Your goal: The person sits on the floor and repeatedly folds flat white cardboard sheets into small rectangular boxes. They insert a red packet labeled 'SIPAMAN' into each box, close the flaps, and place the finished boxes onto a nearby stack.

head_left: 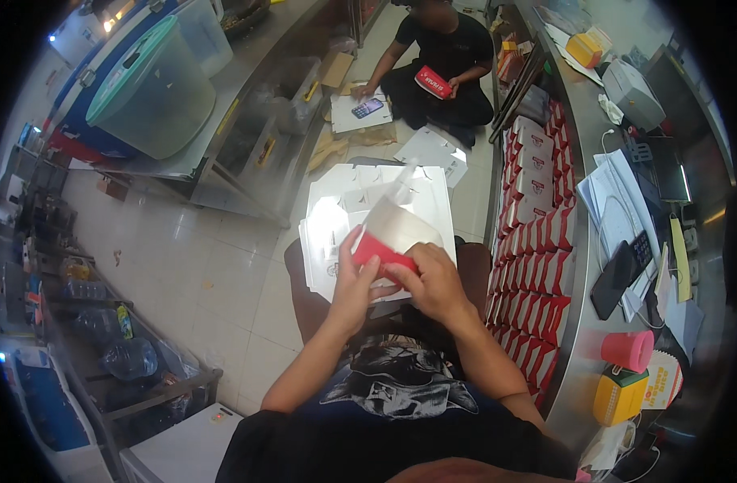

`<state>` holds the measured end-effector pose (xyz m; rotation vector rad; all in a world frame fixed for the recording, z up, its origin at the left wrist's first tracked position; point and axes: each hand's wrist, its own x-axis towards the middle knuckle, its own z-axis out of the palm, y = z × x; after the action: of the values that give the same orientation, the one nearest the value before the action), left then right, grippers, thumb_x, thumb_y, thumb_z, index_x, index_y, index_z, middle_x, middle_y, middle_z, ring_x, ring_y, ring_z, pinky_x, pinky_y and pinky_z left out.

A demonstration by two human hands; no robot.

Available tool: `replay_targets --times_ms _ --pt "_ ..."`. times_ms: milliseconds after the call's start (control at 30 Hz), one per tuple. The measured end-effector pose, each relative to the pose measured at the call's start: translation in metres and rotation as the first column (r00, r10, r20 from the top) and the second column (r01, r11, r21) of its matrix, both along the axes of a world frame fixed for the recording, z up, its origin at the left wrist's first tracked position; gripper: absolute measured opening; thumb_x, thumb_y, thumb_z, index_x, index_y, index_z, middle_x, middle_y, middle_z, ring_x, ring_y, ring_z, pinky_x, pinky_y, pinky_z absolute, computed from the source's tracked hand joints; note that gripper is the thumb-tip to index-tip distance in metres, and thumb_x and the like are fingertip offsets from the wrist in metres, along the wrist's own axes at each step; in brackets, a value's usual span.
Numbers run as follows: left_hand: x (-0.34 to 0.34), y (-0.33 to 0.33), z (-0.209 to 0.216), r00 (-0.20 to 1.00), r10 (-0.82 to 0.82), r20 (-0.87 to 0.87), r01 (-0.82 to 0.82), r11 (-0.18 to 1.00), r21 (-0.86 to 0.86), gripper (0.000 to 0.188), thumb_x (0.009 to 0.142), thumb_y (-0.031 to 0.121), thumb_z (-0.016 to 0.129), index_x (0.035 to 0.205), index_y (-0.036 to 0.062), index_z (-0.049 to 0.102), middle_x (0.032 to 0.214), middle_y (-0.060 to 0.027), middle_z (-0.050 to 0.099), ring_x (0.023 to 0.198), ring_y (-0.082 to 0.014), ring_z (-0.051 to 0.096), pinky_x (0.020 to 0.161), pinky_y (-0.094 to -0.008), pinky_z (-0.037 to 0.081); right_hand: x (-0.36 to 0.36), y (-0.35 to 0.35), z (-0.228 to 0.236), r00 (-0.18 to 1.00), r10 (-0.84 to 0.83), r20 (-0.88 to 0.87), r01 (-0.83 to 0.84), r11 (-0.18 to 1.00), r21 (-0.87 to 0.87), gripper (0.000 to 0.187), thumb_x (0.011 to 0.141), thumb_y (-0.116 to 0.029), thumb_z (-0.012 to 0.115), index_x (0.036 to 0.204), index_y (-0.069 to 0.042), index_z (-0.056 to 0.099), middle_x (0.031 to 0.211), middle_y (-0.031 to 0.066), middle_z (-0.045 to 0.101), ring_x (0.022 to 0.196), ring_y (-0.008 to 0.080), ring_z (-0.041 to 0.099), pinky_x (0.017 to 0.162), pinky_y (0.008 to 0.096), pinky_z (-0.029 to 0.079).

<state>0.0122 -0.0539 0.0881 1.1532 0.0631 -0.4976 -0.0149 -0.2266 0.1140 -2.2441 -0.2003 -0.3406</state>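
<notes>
A red and white cardboard food box point(378, 252), partly folded, is between my hands above my lap. My left hand point(356, 278) grips its left side, the thumb against the red panel. Closed on its right edge, my right hand point(435, 280) has its thumb pressed near the red base. The white flap at the far end is smeared by motion. Beneath the box, flat white cardboard sheets point(324, 213) lie across my knees, with glare on their left part.
Facing me, a person point(445, 60) sits on the floor holding a red box point(433, 82). A phone point(367, 108) lies beside them on white cardboard. Stacked red and white boxes point(533, 233) fill the shelf at right, under a metal counter point(573, 354). A lidded plastic tub point(163, 97) stands upper left.
</notes>
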Motion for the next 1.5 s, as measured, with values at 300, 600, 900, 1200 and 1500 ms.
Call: replay_targets --times_ms 300,600,900,1200,1500 --pt "-0.001 0.004 0.004 0.998 0.048 0.031 -0.045 0.993 -0.107 0.061 0.107 0.008 0.055 0.16 0.0117 0.025 0.148 -0.0178 0.047 0.125 -0.0278 0.062 0.09 -0.0405 0.065 -0.003 0.003 -0.001 0.975 0.135 0.178 -0.112 0.985 -0.132 0.02 0.087 -0.019 0.078 0.097 -0.007 0.067 0.096 0.0102 0.065 0.093 0.0345 0.062 0.083 0.0469 0.045" --pt "0.005 -0.002 0.006 0.998 0.049 -0.03 -0.055 0.971 -0.232 0.06 0.108 0.01 0.052 0.159 0.0168 0.022 0.147 -0.0182 0.047 0.127 -0.028 0.06 0.087 -0.0417 0.064 -0.001 0.004 -0.002 0.972 0.11 0.205 -0.088 0.989 -0.115 0.023 0.083 -0.018 0.081 0.1 -0.009 0.069 0.108 0.0057 0.068 0.103 0.0304 0.062 0.093 0.0446 0.042" --pt "0.006 -0.007 -0.001 0.993 0.115 -0.026 -0.118 0.98 -0.161 0.06 0.104 0.002 0.053 0.156 0.0157 0.027 0.142 -0.0162 0.048 0.125 -0.028 0.06 0.088 -0.0426 0.065 -0.002 0.007 -0.015 0.983 0.01 0.185 0.02 0.987 -0.161 0.034 0.084 -0.02 0.083 0.109 -0.003 0.067 0.117 0.0124 0.067 0.107 0.0342 0.063 0.092 0.0454 0.045" --pt "0.002 -0.02 0.003 0.987 0.161 0.002 -0.156 0.964 -0.214 0.053 0.108 0.01 0.048 0.153 0.0168 0.021 0.144 -0.0184 0.046 0.129 -0.0325 0.059 0.091 -0.0515 0.065 0.0 0.008 -0.025 0.933 -0.187 0.308 0.193 0.981 0.011 0.041 0.09 -0.019 0.079 0.128 -0.007 0.07 0.131 0.018 0.064 0.103 0.0318 0.064 0.091 0.0437 0.048" --pt "0.001 -0.017 -0.015 0.999 0.031 -0.02 -0.033 0.994 -0.106 0.058 0.109 0.009 0.045 0.159 0.0222 0.017 0.147 -0.0176 0.043 0.13 -0.0291 0.056 0.087 -0.0496 0.067 -0.003 0.012 -0.022 0.989 -0.054 0.135 0.081 0.974 -0.21 0.046 0.097 -0.027 0.069 0.14 -0.009 0.065 0.138 0.017 0.061 0.099 0.0297 0.063 0.089 0.0442 0.046"
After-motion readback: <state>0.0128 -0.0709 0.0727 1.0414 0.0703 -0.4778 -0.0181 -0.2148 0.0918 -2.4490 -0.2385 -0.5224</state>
